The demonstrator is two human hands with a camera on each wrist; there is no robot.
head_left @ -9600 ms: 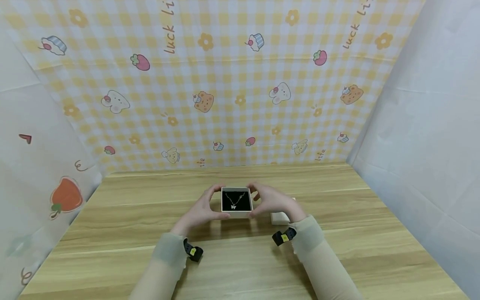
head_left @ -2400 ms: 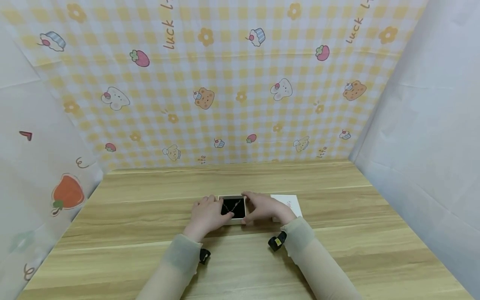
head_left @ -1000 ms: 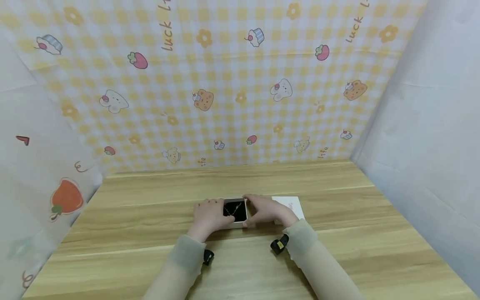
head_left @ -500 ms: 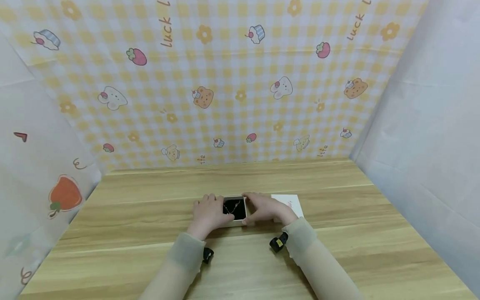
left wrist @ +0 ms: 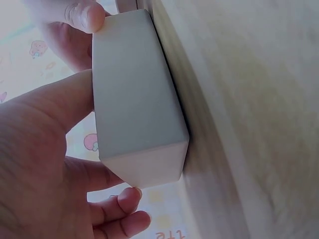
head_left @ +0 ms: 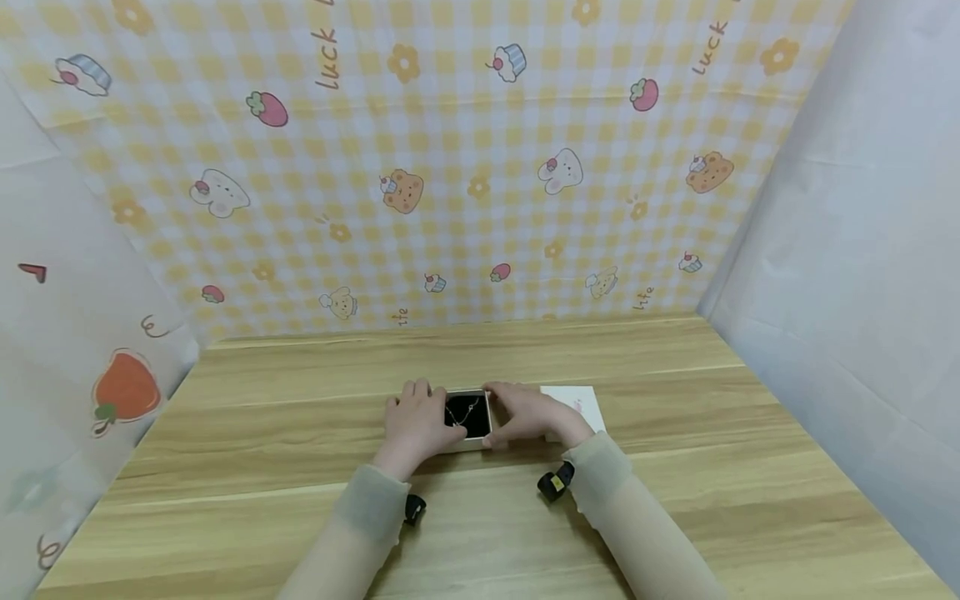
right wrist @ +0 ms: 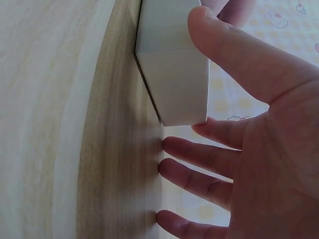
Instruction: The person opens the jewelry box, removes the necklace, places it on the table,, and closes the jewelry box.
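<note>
A small white jewelry box with a black lining stands on the wooden table without its lid. Inside it lies a thin chain necklace; its lower end is largely covered. My left hand rests over the box's left part, thumb reaching over the lining. In the left wrist view the thumb and index finger pass behind the rim, so their tips are hidden, and the other fingers curl loosely outside. My right hand holds the right end, thumb on the front edge and index finger at the back corner.
A white lid with pink print lies to the right, partly behind my right hand. The table has pale wood grain. A checked cloth with cartoon prints hangs behind it, and light sheets flank both sides.
Since the oldest frame the box has gone from tilted up between both hands to flat on the table. My left hand has shifted over its left part. The last second shows hardly any movement.
</note>
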